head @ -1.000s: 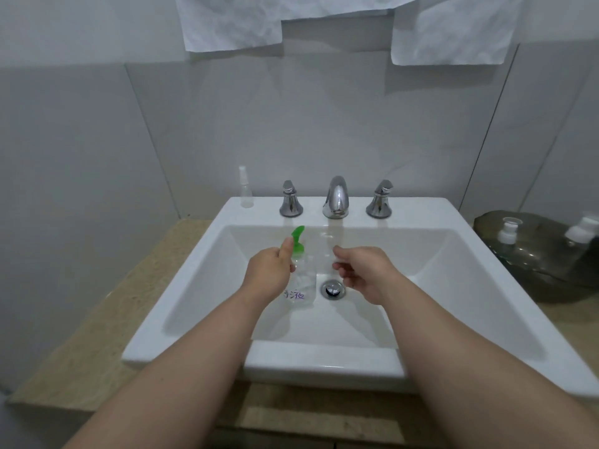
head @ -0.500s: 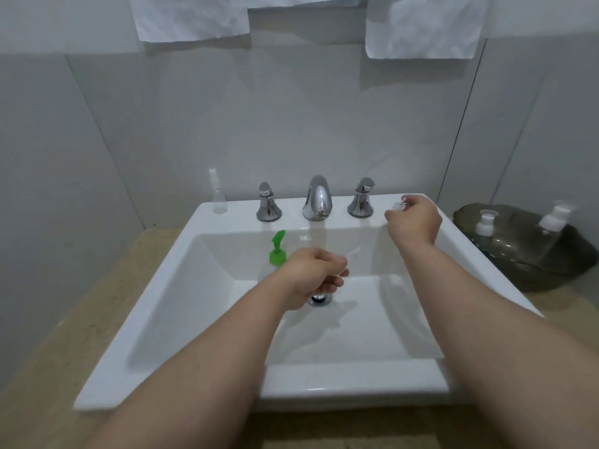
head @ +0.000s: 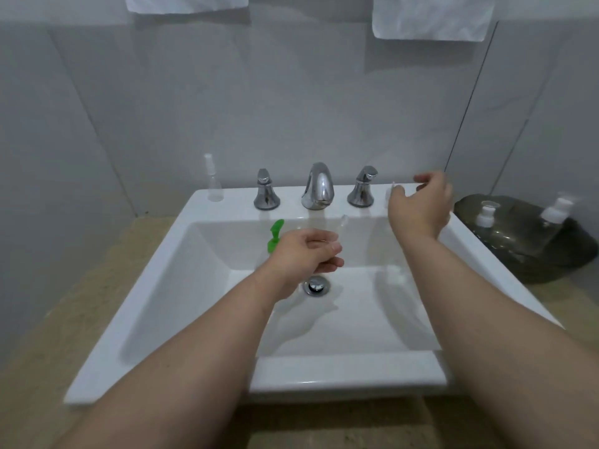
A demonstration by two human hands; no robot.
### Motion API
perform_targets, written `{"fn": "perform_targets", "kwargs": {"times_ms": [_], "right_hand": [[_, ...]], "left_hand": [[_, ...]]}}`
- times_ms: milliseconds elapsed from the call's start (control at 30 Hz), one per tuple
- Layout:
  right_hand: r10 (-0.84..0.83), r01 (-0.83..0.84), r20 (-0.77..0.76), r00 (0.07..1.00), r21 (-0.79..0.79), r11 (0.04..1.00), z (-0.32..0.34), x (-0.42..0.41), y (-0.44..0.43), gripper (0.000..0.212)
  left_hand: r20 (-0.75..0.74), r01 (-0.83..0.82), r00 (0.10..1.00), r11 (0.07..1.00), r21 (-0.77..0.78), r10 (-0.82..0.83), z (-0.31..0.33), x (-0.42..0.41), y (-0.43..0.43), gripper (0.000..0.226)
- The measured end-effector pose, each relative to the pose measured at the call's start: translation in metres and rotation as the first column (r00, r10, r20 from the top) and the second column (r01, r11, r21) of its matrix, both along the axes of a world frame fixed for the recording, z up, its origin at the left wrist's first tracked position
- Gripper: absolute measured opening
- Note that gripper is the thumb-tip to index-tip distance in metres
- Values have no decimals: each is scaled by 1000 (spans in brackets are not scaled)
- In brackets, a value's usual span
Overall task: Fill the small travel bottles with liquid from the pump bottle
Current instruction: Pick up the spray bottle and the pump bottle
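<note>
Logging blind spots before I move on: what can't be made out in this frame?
Head view:
Pump bottle: body hidden behind left hand; only green pump shows.
Left hand's contents: clear, covered by its fingers.
Right hand: motion-blurred; contact with the clear piece on the sink rim unclear.
White cloths: cut off by top edge.

Inventory, my washstand:
- 1 sink (head: 227, 319): white ceramic, glossy, smooth.
- 1 spout (head: 319, 186), 2 handles (head: 266, 194), 1 drain (head: 316, 285): polished chrome metal, mirror-bright.
- Pump bottle (head: 275, 236): green plastic head, slight gloss.
- Travel bottle (head: 342, 226) gripped in my left hand (head: 304, 254): clear plastic.
- 1 spray bottle (head: 214, 183): clear plastic.
- 2 capped bottles (head: 486, 215): clear plastic, white matt caps.
- Dish (head: 518, 264): dark, translucent, glossy.
- Countertop (head: 64, 319): beige stone, matt, speckled.
- Wall (head: 162, 108): grey tile, smooth.
- 2 white sheets (head: 431, 17): crumpled; paper or cloth, I cannot tell.
</note>
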State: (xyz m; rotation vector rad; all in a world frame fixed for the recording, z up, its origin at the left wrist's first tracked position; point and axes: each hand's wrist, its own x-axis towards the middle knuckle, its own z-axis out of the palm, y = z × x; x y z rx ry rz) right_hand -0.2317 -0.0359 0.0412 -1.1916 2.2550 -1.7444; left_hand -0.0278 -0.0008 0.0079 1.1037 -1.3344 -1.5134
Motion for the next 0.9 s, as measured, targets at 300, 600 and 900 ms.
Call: {"fn": "perform_targets", "kwargs": {"times_ms": [300,600,900], "right_hand": [[432,-585,541,722,143,798,-9,44,68,40],[472,-659,635,612,78,748,-11,44,65,29],[462,-594,454,762,205,778,-30,36,36,21]], "left_hand": [[163,-48,984,988,-148,72,5,4,17,29],[336,-13,939,985,-170,70,15,6,26,35],[402,-520,653,766,-378,642,37,48,-4,31]]}}
